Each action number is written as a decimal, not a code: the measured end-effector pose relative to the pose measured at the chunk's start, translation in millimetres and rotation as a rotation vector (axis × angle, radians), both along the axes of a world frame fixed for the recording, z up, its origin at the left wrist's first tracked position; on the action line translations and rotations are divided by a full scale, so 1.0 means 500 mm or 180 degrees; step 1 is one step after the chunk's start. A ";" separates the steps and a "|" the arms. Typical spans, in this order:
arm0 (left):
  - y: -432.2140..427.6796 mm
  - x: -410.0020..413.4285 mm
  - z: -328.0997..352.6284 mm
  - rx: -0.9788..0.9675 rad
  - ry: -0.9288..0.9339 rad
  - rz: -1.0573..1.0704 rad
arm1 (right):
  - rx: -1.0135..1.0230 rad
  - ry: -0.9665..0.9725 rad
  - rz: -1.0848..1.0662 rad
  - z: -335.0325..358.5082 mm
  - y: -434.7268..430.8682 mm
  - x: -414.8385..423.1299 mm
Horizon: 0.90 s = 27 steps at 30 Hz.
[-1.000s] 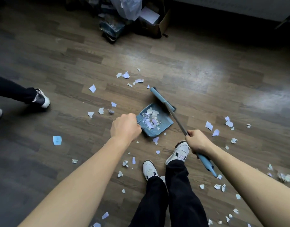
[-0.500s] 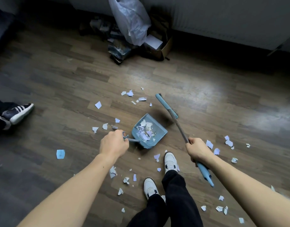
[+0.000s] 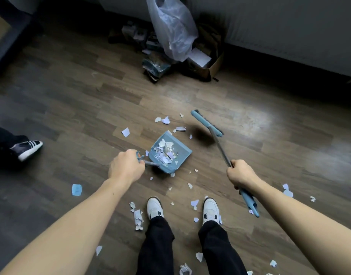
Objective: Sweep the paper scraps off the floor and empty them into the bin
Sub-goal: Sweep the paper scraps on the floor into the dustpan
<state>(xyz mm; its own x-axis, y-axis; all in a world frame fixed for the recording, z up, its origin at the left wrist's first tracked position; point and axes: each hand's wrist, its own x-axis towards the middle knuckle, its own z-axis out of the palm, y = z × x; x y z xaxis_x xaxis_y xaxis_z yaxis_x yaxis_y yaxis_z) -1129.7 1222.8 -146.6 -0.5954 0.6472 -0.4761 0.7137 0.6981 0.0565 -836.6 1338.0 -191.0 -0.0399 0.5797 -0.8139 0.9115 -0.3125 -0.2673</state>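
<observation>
My left hand (image 3: 127, 167) grips the handle of a blue dustpan (image 3: 183, 153) held above the wooden floor, with a pile of paper scraps (image 3: 166, 151) inside it. My right hand (image 3: 241, 173) grips the metal shaft of a blue broom (image 3: 207, 123), whose head hangs clear of the floor to the right of the pan. Loose scraps (image 3: 164, 120) lie beyond the pan, and more scraps (image 3: 138, 215) lie around my white shoes. A clear plastic bag (image 3: 172, 26) hangs open at the far wall.
A cardboard box (image 3: 208, 64) and dark bundles (image 3: 156, 66) sit under the bag by the wall. Another person's shoe (image 3: 28, 148) stands at the left edge. A blue paper square (image 3: 77, 189) lies left of my arm.
The dustpan has risen off the floor and tilted back in my left hand. The broom head has lifted and swung right, away from the pan. I have stepped forward, toward the bag.
</observation>
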 end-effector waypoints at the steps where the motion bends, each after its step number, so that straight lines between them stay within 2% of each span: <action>1: 0.005 -0.011 -0.006 -0.0012 -0.0025 0.0004 | 0.0004 -0.0031 0.0004 -0.005 0.008 -0.014; 11: 0.031 -0.124 -0.043 -0.0047 -0.0256 -0.0092 | 0.0049 -0.0434 0.0119 -0.052 0.031 -0.161; 19: 0.029 -0.154 -0.064 0.0060 -0.0322 -0.0145 | -0.0194 -0.0634 0.0214 -0.089 0.014 -0.264; 27: 0.060 -0.145 -0.064 -0.0012 -0.0288 -0.0136 | -0.0330 -0.0737 0.0744 -0.069 -0.018 -0.238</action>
